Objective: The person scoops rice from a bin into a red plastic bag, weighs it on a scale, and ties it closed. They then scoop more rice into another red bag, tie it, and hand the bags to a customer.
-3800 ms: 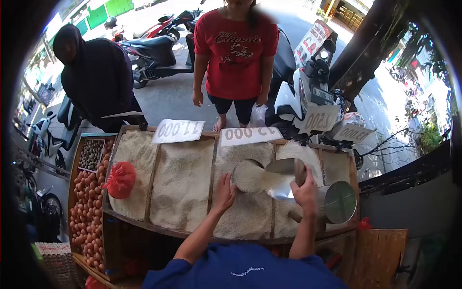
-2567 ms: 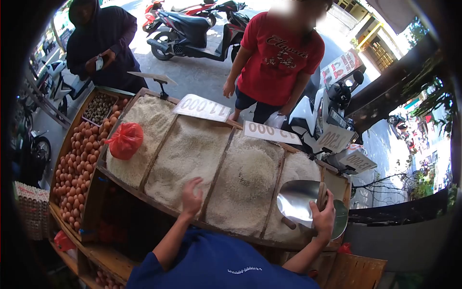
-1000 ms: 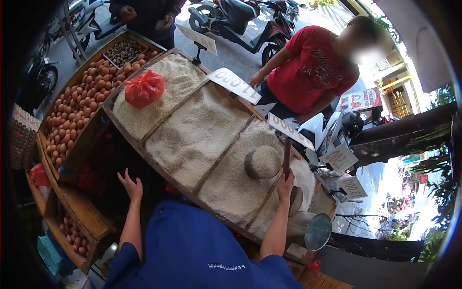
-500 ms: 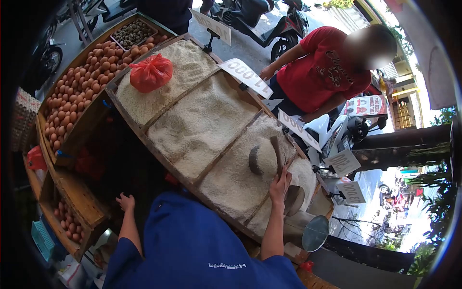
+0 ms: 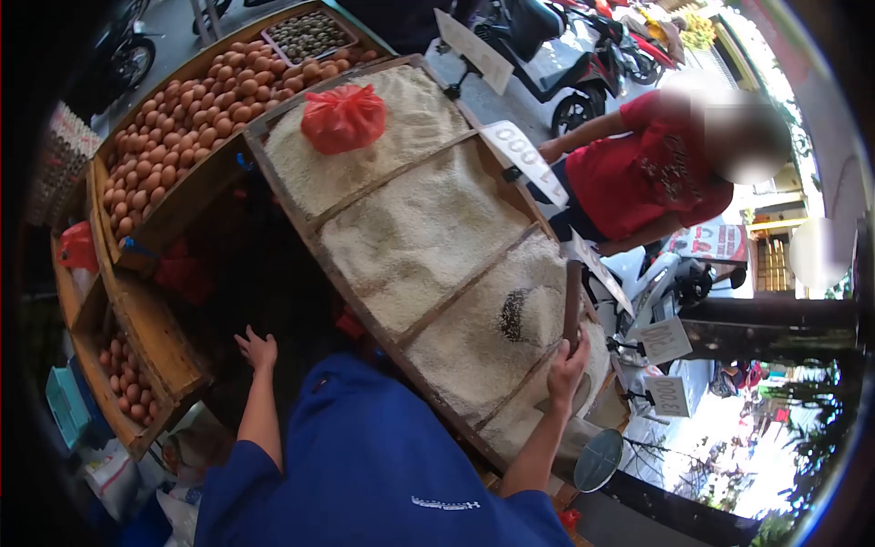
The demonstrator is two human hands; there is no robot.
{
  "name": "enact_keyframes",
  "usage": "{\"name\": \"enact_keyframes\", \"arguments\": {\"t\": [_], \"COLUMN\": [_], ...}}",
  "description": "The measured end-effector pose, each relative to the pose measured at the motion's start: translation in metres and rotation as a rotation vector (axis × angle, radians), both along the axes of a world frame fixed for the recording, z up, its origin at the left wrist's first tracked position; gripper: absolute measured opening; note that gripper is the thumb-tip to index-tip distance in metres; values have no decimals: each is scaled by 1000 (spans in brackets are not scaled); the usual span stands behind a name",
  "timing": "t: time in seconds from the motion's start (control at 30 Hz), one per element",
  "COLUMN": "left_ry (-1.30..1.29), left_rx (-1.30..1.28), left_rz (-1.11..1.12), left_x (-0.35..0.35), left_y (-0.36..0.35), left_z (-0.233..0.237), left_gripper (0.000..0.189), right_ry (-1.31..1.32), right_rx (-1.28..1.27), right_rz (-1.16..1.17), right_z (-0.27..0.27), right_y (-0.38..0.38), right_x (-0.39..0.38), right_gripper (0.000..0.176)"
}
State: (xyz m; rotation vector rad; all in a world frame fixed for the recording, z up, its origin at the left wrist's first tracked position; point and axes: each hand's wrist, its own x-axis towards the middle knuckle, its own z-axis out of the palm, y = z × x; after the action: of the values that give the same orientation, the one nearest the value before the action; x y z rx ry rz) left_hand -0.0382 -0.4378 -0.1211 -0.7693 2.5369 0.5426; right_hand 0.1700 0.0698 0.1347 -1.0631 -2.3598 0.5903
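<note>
While the rice bin (image 5: pixel 424 339) spans the centre of the view, wooden dividers separate its grain into compartments. The egg crate (image 5: pixel 173 193) adjoins its upper-left end. A person in a red shirt (image 5: pixel 670 169) stands at the far side, beyond the price signs (image 5: pixel 526 164). A cylindrical metal container (image 5: pixel 597 459) is located at the bin's lower-right end. A tied red bag (image 5: pixel 344 118) rests on the rice in the compartment beside the crate. A brown bar (image 5: pixel 572 299) is positioned over the bin's right part, near a dark speckled patch (image 5: pixel 512 315); contact with the rice cannot be determined. The right hand (image 5: pixel 568 367) grips the bar's lower end, fingers closed around it. The left hand (image 5: pixel 258 350) is empty, fingers released and spread, apart from the bin's near edge.
</note>
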Motion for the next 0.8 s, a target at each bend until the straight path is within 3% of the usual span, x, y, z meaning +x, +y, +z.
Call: {"name": "enact_keyframes", "arguments": {"t": [0.03, 0.1, 0.17, 0.23, 0.37, 0.4, 0.43, 0.5, 0.7, 0.77, 0.8], "left_ry": [-6, 15, -20, -72, 75, 76, 206, 336, 378, 445, 434], "left_rx": [-45, -120, -103, -51, 98, 90, 112, 139, 267, 106, 105], "left_rz": [53, 170, 316, 430, 612, 641, 612, 587, 447, 693, 700], "left_x": [3, 12, 21, 25, 8, -3, -11, -36, -153, -190, -206], "left_y": [-2, -14, -29, -39, -54, -63, -71, -86, -135, -151, -166], "left_z": [0, -14, -28, -32, -30, -35, -44, -53, -66, -99, -122], "left_gripper": [77, 87, 87, 82, 64, 64, 57, 51, 47, 49, 49], "right_ry": [27, -105, -324, -345, -537, -685, -582, -631, -622, -307, -348], "right_rx": [-134, -95, -185, -59, 77, 34, -14, -6, -45, 36, 97], "right_rz": [37, 164, 170, 336, 414, 347, 539, 479, 346, 178, 162], "right_z": [16, 47, 79, 81, 35, -1, -74, -145, -155, -184, -164], "right_y": [-4, -26, -53, -70, -77, -74, -48, -49, -63, -64, -90], "right_x": [-11, -44, -85, -123, -200, -222, -227, -235, -226, -208, -212], "right_gripper": [35, 28, 22, 17, 23, 28, 30, 28, 31, 46, 57]}}
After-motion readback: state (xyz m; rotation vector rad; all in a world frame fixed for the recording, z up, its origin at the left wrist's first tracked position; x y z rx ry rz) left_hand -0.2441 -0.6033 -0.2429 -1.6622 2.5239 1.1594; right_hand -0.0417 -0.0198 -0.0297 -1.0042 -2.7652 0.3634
